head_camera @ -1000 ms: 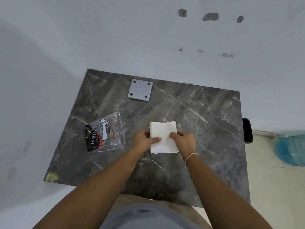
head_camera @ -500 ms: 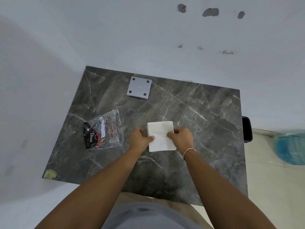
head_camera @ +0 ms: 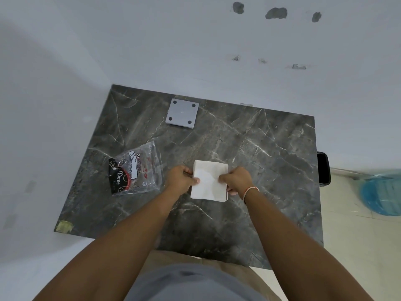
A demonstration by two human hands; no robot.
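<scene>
A stack of white paper napkins [head_camera: 209, 181] is in the middle of the dark marble table [head_camera: 271, 153]. My left hand [head_camera: 180, 180] grips its left edge, thumb on top. My right hand [head_camera: 237, 180] grips its right edge, fingers curled round the side; a red-and-white thread band circles that wrist. The stack's underside is hidden, so whether it rests on the table or is raised slightly is unclear.
A clear plastic wrapper [head_camera: 135, 170] with a black "Dove" label lies left of the napkins. A grey square plate [head_camera: 181, 113] with four dark dots sits at the table's back. White walls close the back and left. A blue water bottle [head_camera: 382, 194] lies on the floor at right.
Both hands have kept hold of the napkin stack; the right hand's fingers now wrap lower round its right edge. The stack has barely moved on the table.
</scene>
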